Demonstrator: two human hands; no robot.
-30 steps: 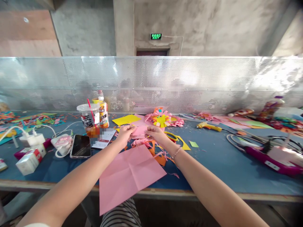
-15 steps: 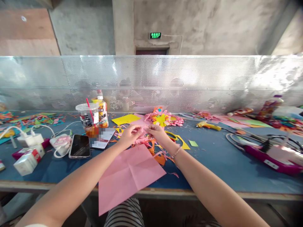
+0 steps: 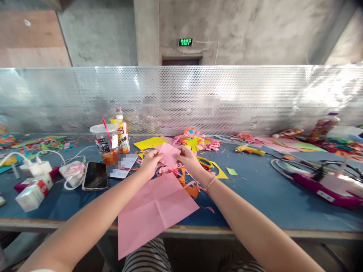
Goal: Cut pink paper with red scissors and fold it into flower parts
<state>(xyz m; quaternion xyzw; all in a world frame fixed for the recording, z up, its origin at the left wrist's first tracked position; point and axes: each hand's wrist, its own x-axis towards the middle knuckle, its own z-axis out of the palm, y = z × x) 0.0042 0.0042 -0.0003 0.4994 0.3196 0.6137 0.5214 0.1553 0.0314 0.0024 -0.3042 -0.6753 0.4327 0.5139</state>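
Observation:
Both my hands hold a small folded pink paper piece above the blue table. My left hand pinches its left edge and my right hand pinches its right edge, so the piece stands up between them. Under my hands lie pink and orange paper scraps. A large creased pink sheet lies near the front edge and hangs over it. A paper flower with a yellow centre sits just beyond my hands.
At left stand a plastic cup with a red straw, a juice bottle, a phone, chargers with cables and a small carton. A yellow glue gun and a magenta tool lie at right. A perforated metal screen backs the table.
The pink piece was held low and flat between my hands; now it is raised and tilted up, with both hands still on it.

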